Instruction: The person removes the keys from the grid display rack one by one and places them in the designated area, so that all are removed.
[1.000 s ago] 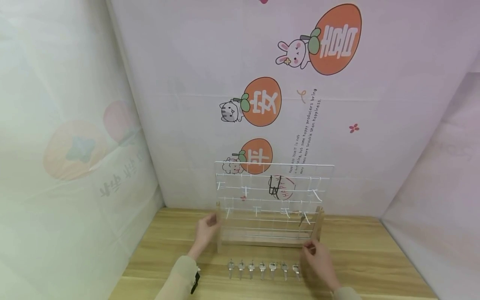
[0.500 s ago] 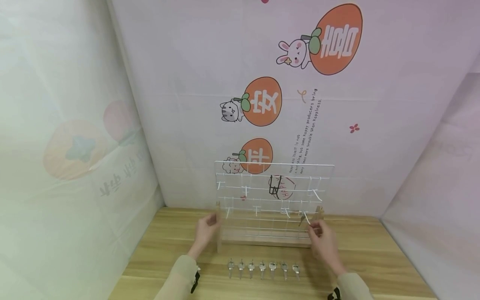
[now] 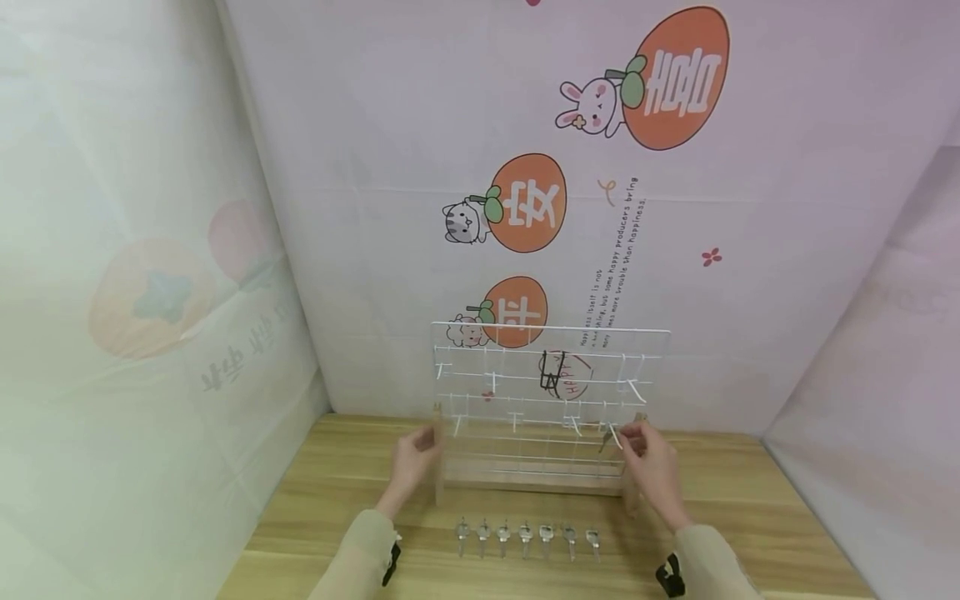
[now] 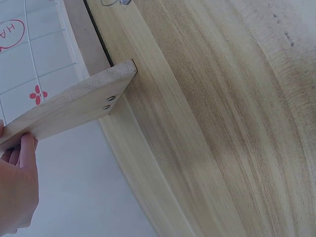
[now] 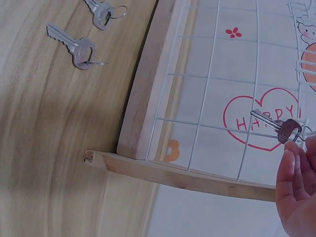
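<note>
A white wire grid rack (image 3: 551, 333) with several white hooks stands upright in a wooden frame. My left hand (image 3: 414, 457) grips its left wooden post (image 4: 74, 98), thumb and fingers on either side in the left wrist view. My right hand (image 3: 651, 462) is at the right side of the rack, fingers bent, fingertips right at a metal key (image 5: 288, 129) with a ring that hangs at the lower right hook (image 3: 615, 437). In the right wrist view the fingertips overlap the key's head; I cannot tell whether they pinch it.
Several keys with rings (image 3: 525, 537) lie in a row on the wooden table (image 3: 360, 467) before the rack. A black wire piece (image 3: 551, 372) is on the grid. Behind stands a white printed backdrop cloth (image 3: 390, 250), with cloth walls at both sides.
My right hand has risen from beside the rack's lower right corner to the lower right hook. The left hand stays at its post, and the key hangs about where it was.
</note>
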A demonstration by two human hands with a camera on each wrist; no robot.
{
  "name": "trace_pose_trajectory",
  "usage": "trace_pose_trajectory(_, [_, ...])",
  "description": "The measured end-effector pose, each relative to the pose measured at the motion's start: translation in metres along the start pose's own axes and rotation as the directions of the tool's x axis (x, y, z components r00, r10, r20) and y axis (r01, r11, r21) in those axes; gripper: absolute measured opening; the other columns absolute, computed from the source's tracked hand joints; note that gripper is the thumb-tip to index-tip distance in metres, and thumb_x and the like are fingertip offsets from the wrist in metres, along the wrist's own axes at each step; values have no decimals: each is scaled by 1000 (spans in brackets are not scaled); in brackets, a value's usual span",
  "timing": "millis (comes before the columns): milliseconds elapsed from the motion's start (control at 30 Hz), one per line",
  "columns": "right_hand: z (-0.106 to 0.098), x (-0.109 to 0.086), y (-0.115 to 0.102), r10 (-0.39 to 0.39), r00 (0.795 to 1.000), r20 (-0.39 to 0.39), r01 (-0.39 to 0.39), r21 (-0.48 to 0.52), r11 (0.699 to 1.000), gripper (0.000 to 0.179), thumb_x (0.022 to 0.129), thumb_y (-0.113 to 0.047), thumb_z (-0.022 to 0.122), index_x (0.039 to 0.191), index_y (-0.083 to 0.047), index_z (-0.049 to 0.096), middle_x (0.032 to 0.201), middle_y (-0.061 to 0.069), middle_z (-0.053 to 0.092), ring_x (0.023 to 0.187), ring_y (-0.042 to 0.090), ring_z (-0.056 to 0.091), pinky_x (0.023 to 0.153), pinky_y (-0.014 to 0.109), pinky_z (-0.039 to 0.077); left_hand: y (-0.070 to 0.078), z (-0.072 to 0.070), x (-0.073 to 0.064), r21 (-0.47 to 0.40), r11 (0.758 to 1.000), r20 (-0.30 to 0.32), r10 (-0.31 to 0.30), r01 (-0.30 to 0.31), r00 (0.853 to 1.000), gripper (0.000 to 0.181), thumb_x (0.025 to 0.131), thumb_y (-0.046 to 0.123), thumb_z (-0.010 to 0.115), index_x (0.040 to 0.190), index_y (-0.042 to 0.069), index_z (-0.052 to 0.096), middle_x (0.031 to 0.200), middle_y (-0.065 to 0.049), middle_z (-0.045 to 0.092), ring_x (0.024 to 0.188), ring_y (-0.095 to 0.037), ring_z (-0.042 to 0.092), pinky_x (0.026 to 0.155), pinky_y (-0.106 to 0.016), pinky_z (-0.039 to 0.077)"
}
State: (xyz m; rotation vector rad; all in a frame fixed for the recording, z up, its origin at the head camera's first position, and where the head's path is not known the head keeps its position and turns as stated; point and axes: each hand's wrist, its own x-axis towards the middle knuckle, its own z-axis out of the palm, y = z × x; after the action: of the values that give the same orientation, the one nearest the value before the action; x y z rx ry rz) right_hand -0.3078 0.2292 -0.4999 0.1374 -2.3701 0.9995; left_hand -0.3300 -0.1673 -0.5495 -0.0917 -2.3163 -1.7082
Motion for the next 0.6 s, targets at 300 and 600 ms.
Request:
trace_pose_trajectory(300, [2,5,-3,-9,1000,9,9,-4,1000,10,88,0,69,97,-1,66,91,16,74,72,13,67,59,15,53,0,1,1,15,1000,-21,0,1,1000,39,89,4,69,122,-14,61,119,-33,66,111,-45,66,97,-50,58])
trace_pose_trajectory(600, [4,8,-4,-18,1000,22,18,-5,1000,9,87,1,69,96,-1,67,94,16,74,71,18,70,58,15,53,0,1,0,12,1000,-27,6,-6,1000,39,88,4,70,122,-14,61,118,-34,66,110,-46,66,96,-50,58])
